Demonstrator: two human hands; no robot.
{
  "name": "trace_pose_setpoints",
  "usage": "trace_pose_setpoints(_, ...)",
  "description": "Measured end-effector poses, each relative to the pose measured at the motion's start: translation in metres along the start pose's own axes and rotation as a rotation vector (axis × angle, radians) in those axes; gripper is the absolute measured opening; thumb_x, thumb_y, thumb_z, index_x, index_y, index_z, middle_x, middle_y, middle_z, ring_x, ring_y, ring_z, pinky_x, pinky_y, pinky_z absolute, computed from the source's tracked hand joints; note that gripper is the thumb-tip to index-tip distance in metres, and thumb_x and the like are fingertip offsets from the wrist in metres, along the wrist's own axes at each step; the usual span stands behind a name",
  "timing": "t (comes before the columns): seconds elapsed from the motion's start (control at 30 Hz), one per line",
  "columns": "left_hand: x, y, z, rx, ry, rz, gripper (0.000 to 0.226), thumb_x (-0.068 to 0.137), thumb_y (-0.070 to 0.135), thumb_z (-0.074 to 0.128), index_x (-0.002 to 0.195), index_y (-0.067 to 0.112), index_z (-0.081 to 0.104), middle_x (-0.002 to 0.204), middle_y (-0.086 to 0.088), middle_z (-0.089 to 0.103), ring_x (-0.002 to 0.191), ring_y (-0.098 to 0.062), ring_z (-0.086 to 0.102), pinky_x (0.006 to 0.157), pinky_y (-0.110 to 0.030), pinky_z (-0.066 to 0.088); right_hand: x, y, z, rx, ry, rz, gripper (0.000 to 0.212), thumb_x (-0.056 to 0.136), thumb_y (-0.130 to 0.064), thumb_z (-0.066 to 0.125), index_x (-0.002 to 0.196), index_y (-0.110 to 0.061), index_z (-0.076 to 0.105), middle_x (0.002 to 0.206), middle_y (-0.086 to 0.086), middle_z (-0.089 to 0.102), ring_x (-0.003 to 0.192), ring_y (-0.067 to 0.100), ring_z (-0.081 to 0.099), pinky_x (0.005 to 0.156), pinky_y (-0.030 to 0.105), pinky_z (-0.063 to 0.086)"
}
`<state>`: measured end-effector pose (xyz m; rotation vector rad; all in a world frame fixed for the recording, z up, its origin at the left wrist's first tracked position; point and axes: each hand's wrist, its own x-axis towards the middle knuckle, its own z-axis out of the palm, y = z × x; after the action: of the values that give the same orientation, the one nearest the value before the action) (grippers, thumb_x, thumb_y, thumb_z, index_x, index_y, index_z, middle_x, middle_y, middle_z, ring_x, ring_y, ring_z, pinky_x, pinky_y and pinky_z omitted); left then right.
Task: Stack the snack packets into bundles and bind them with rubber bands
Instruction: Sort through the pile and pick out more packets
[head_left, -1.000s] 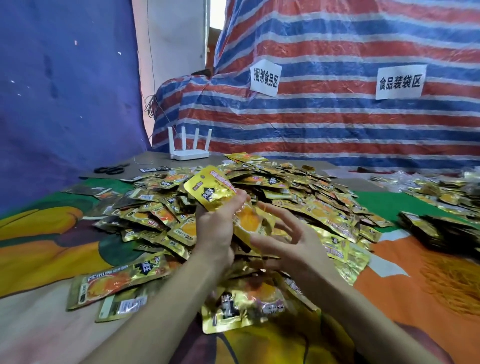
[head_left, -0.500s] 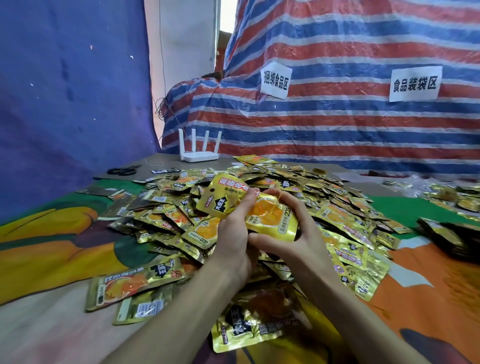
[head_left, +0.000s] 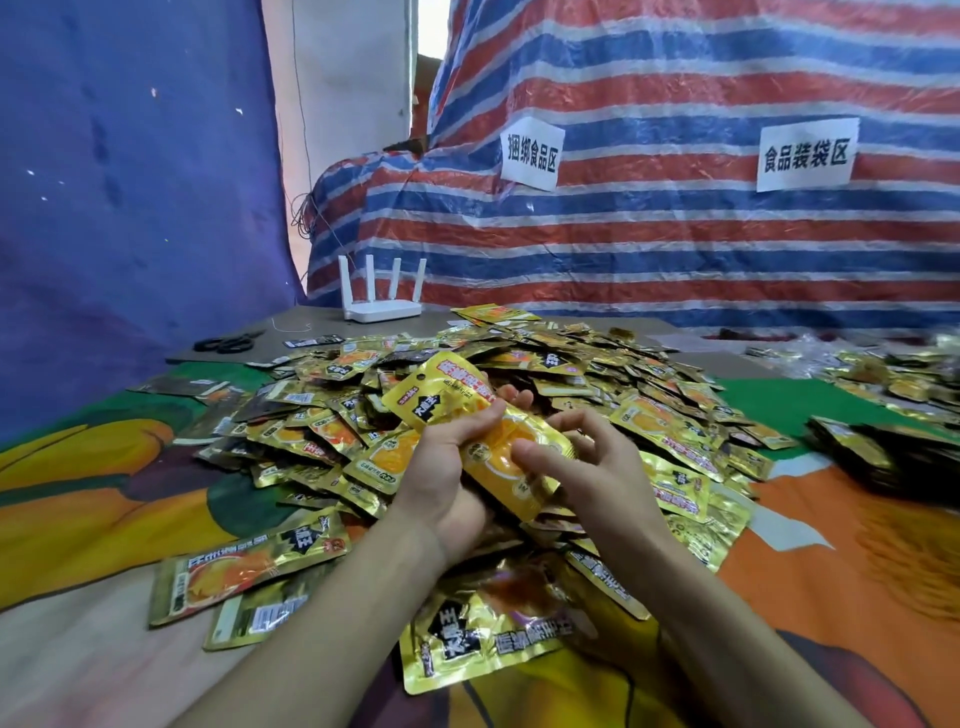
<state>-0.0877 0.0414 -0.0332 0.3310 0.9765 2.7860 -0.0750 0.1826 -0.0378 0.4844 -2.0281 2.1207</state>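
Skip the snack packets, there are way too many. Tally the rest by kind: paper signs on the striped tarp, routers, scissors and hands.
Paper signs: 2
White router: 1
Black scissors: 1
Hands: 2, left hand and right hand, both on the held packets
Total: 6

A makeshift packing workshop: striped tarpaulin (head_left: 675, 249) walls, labelled work-zone signs (head_left: 804, 154)
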Motion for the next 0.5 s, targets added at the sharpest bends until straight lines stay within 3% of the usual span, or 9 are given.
trace_pose_setpoints(0.13, -0.002, -0.003, 0.004, 0.066, -0.03, -0.036, 0.023, 0.082, 0.013, 0.064, 0.097, 0.011, 0.082, 0.112, -0.011, 0.076, 0.105, -0.036, 0.072, 0.091, -0.055, 0.056, -0.003, -0.003, -0.002, 0.003, 0.001, -0.003, 0.021, 0.09, -0.014, 0.072, 0.099, -0.033, 0.072, 0.092, 0.003, 0.075, 0.071, 0.012, 0.074, 0.053, 0.023, 0.054)
trace_pose_setpoints(0.23, -0.004, -0.004, 0.008, 0.083, -0.005, -0.03, 0.032, 0.083, 0.016, 0.064, 0.113, 0.013, 0.073, 0.119, -0.009, 0.074, 0.111, -0.035, 0.069, 0.092, -0.056, 0.055, -0.003, -0.004, -0.005, -0.004, 0.013, 0.033, 0.019, 0.088, -0.021, 0.076, 0.102, -0.033, 0.074, 0.095, 0.001, 0.076, 0.078, 0.014, 0.076, 0.056, 0.026, 0.056)
trace_pose_setpoints(0.37, -0.005, -0.008, 0.009, 0.195, -0.041, -0.06, 0.023, 0.084, 0.021, 0.063, 0.095, 0.016, 0.083, 0.118, -0.01, 0.074, 0.099, -0.026, 0.074, 0.079, -0.047, 0.063, -0.004, -0.013, -0.013, -0.015, -0.1, 0.194, 0.031, 0.081, -0.027, 0.082, 0.11, -0.02, 0.073, 0.102, 0.01, 0.077, 0.088, 0.022, 0.076, 0.073, 0.04, 0.06)
trace_pose_setpoints(0.5, -0.007, -0.016, 0.007, 0.335, -0.068, -0.128, 0.035, 0.081, 0.026, 0.068, 0.114, 0.018, 0.077, 0.12, -0.013, 0.073, 0.097, -0.028, 0.074, 0.074, -0.042, 0.063, -0.005, -0.023, -0.031, -0.094, -0.224, 0.257, 0.022, 0.088, -0.011, 0.075, 0.108, -0.003, 0.073, 0.097, 0.014, 0.074, 0.083, 0.026, 0.072, 0.072, 0.038, 0.059)
